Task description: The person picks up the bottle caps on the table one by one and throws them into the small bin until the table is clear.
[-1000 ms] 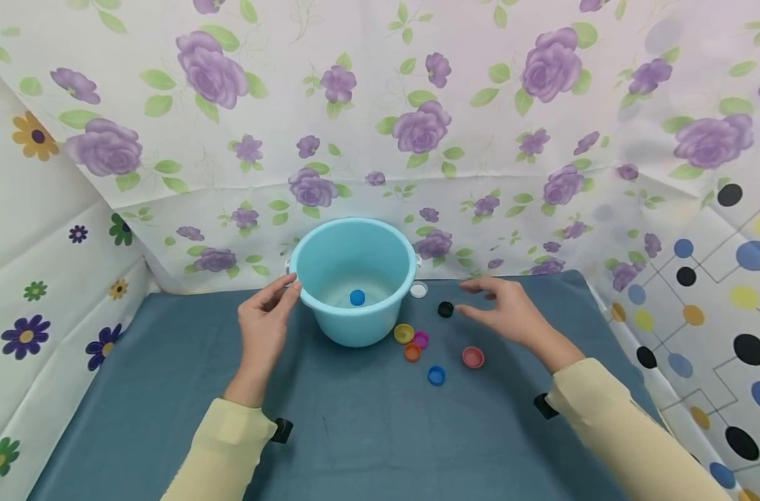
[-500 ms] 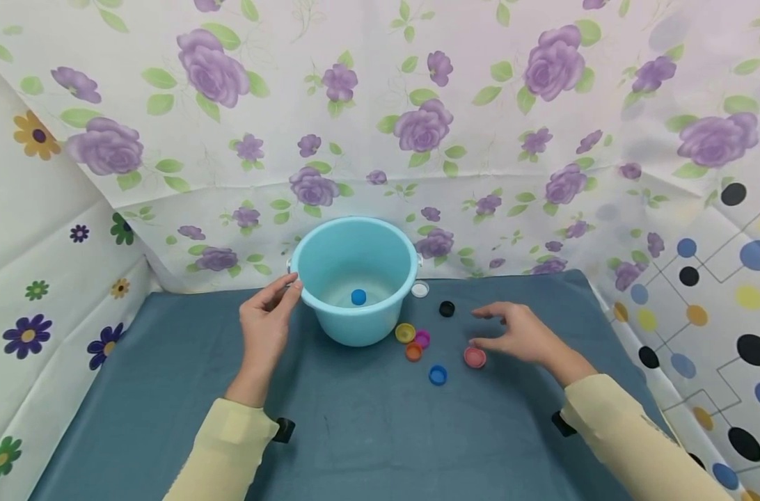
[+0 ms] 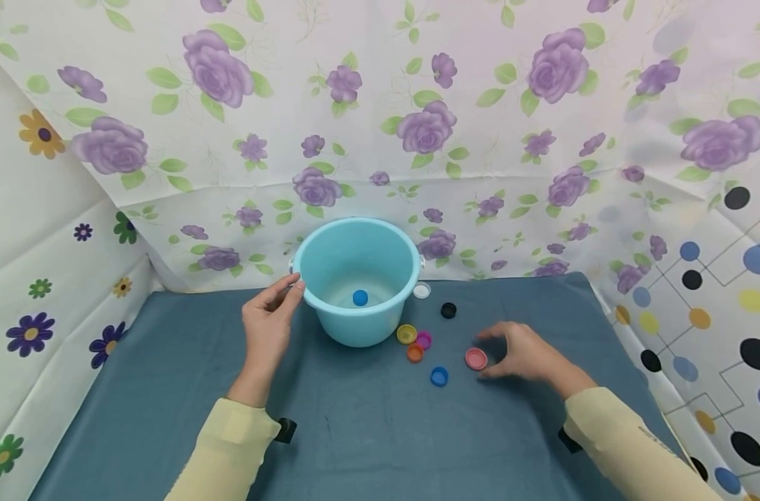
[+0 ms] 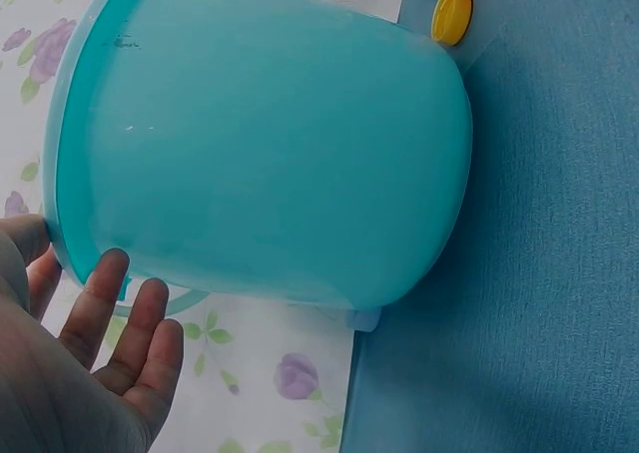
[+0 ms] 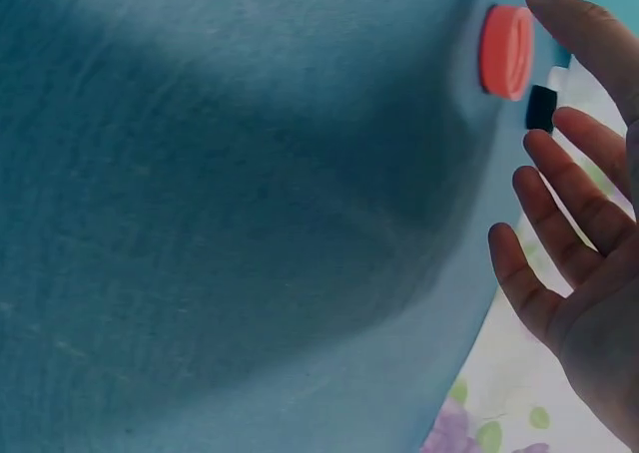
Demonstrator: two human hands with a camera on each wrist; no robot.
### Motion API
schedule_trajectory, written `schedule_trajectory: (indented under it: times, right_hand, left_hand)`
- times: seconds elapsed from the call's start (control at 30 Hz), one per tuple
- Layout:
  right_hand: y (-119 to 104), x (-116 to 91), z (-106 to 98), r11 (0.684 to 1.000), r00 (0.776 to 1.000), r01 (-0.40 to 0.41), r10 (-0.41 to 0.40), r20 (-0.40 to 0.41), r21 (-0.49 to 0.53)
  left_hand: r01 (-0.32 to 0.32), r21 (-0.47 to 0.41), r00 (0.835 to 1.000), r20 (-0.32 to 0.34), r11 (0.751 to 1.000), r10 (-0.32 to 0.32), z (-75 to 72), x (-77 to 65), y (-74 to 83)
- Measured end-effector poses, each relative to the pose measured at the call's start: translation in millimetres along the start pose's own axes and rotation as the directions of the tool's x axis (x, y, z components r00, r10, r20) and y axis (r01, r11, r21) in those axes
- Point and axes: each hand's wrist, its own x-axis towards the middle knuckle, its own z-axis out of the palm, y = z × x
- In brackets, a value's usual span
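A light blue bucket [image 3: 357, 323] stands upright at the back of the cloth-covered table, with a blue bottle cap [image 3: 360, 298] inside it. My left hand [image 3: 267, 327] pinches the bucket's rim at its left side with thumb and index finger; the other fingers stay loosely bent in the left wrist view. My right hand [image 3: 523, 351] is spread above the cloth, its thumb and fingers on either side of a coral-red bottle cap [image 3: 477, 359]. In the right wrist view a gap shows between that hand and the red cap [image 5: 506, 52].
Right of the bucket lie more caps: white [image 3: 421, 290], black [image 3: 448, 310], yellow [image 3: 406, 334], magenta [image 3: 424, 339], orange [image 3: 415, 353] and blue [image 3: 439, 376]. Flowered sheeting [image 3: 355, 104] rises behind the table [image 3: 367, 438], with patterned sheets at both sides.
My right hand has moved from beside the black cap toward me and down to the coral-red cap. The left hand has stayed at the bucket's rim.
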Motion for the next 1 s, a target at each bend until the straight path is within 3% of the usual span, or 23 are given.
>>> schedule_trajectory:
  times: [0.33, 1.0]
  right_hand:
    - [5, 0, 9, 0.998, 0.999, 0.035, -0.036, -0.013, -0.051]
    - [2, 18, 16, 1.0, 1.0, 0.017, -0.017, -0.026, 0.002]
  left_hand:
    - [-0.017, -0.006, 1.0, -0.008, 1.0, 0.017, 1.1, -0.5, -0.1]
    - [-0.009, 0.008, 1.0, -0.008, 1.0, 0.009, 1.3, -0.6, 0.7]
